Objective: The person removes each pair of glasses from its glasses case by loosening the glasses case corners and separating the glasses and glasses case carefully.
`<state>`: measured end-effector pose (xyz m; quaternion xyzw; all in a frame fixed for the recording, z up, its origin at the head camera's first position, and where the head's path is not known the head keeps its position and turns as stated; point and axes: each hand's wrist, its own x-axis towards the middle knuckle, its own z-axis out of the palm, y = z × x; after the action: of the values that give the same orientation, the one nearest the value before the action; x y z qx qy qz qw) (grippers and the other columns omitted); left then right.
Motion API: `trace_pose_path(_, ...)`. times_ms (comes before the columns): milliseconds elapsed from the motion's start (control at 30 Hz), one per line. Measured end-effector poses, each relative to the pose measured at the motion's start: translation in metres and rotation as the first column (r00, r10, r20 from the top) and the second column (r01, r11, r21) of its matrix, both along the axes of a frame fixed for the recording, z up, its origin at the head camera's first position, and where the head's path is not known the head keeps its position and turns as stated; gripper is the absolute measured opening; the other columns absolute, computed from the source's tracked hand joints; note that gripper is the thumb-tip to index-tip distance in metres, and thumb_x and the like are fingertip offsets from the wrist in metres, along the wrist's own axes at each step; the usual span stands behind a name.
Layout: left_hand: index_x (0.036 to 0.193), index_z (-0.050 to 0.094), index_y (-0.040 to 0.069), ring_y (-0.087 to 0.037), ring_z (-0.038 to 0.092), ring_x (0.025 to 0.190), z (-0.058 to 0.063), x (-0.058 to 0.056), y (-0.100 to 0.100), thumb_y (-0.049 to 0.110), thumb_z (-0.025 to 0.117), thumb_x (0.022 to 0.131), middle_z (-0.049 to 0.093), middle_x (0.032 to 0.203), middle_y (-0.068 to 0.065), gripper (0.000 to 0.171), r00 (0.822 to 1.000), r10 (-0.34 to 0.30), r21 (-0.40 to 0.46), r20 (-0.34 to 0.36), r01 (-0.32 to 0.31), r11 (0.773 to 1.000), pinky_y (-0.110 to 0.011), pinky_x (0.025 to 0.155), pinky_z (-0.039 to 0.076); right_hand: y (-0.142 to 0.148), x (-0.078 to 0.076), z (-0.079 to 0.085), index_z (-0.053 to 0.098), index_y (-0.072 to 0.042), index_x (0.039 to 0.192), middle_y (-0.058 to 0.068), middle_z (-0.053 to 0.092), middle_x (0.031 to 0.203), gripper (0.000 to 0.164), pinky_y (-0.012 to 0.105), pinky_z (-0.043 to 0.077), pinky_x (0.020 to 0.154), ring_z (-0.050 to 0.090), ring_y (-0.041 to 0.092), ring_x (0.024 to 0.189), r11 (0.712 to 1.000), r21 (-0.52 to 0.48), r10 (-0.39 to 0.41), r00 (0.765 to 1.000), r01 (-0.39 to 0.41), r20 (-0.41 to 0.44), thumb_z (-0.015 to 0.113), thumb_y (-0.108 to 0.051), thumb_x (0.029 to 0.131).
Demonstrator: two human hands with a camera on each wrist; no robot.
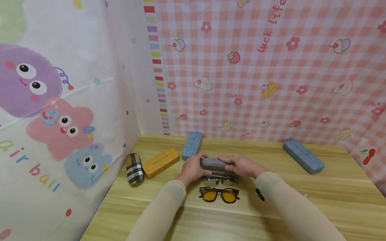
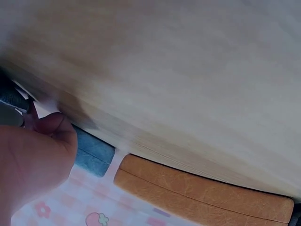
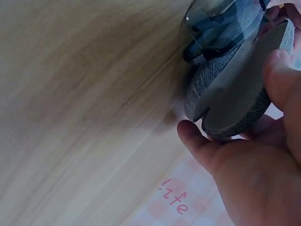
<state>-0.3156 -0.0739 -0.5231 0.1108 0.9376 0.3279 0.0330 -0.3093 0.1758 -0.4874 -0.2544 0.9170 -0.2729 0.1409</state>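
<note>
A grey glasses case [image 1: 214, 163] stands partly open between both hands, its hinge side away from me. My left hand [image 1: 193, 168] holds its left end, thumb at the front. On the right end, my right hand [image 1: 242, 165] grips the lid; in the right wrist view the thumb lies at the lid's inner edge and the fingers go round the end. The pale lining [image 3: 240, 87] shows there. Clear-lens glasses [image 1: 211, 181] lie right at the case's front, overlapping its lower half. Nearer me are black-framed glasses with orange lenses [image 1: 209, 194].
Left on the wood table [image 1: 211, 224] lie a plaid case [image 1: 134, 169], an orange-yellow case [image 1: 161, 162] and a blue case [image 1: 192, 145]. Another blue case [image 1: 303, 156] lies back right. A small dark item [image 1: 259, 194] is partly hidden by the right sleeve. Patterned cloth hangs behind.
</note>
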Motion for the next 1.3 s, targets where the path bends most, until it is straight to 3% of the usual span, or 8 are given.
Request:
trace_pose_path(267,0.137,0.066,0.023,-0.027,0.067,0.121,0.0,-0.001,0.001,0.035,0.098,0.078,0.072,0.136,-0.007,0.068,1.0,-0.002,0.011,0.022,0.001,1.0,-0.049,0.107,0.054,0.0,0.003,-0.003,0.05,-0.015,0.161,0.02,0.064,0.149,0.055,0.047,0.056,0.098,0.066,0.025,0.117,1.0,0.016,0.006,0.999,-0.006,-0.032,0.064,-0.015,0.107)
trace_pose_path(567,0.139,0.065,0.02,-0.029,0.067,0.126,0.004,0.005,-0.001,0.034,0.091,0.088,0.071,0.139,-0.01,0.059,0.998,-0.028,0.054,0.047,0.025,0.998,-0.051,0.109,0.054,-0.002,0.007,-0.008,0.051,-0.016,0.161,0.019,0.064,0.149,0.057,0.047,0.056,0.1,0.065,0.024,0.116,0.998,0.057,0.02,0.994,-0.014,-0.108,0.067,-0.013,0.106)
trace_pose_path(833,0.154,0.056,0.014,-0.035,0.062,0.139,0.002,0.003,-0.004,0.035,0.088,0.091,0.065,0.149,-0.018,0.074,0.997,-0.023,0.101,0.074,0.016,0.995,-0.053,0.117,0.05,-0.003,0.006,-0.001,0.054,-0.019,0.159,0.017,0.064,0.151,0.059,0.045,0.057,0.093,0.066,0.023,0.113,0.997,0.081,-0.01,0.995,0.018,-0.096,0.073,-0.02,0.103)
trace_pose_path(967,0.158,0.051,0.013,-0.035,0.06,0.141,0.0,0.003,-0.007,0.035,0.084,0.094,0.065,0.15,-0.016,0.075,0.993,-0.023,0.161,0.118,0.004,0.987,-0.054,0.118,0.05,0.0,0.003,0.0,0.054,-0.019,0.159,0.017,0.059,0.157,0.063,0.049,0.055,0.1,0.064,0.026,0.123,0.993,0.092,-0.063,0.996,0.068,-0.057,0.077,-0.024,0.1)
trace_pose_path(1100,0.158,0.049,0.01,-0.036,0.06,0.141,-0.001,0.005,-0.011,0.037,0.077,0.1,0.066,0.148,-0.014,0.069,0.989,-0.018,0.202,0.149,-0.013,0.979,-0.054,0.118,0.049,0.011,0.002,-0.002,0.056,-0.016,0.158,0.019,0.062,0.152,0.064,0.053,0.055,0.104,0.064,0.027,0.121,0.988,0.068,-0.139,0.99,0.141,-0.04,0.079,-0.027,0.099)
trace_pose_path(1300,0.154,0.053,0.006,-0.037,0.063,0.135,0.001,0.012,-0.017,0.034,0.072,0.104,0.068,0.144,-0.015,0.06,0.989,-0.014,0.215,0.148,-0.019,0.976,-0.054,0.116,0.052,0.054,0.007,0.005,0.057,-0.01,0.155,0.026,0.063,0.149,0.062,0.057,0.056,0.102,0.067,0.034,0.12,0.978,0.029,-0.203,0.969,0.209,-0.143,0.077,-0.03,0.099)
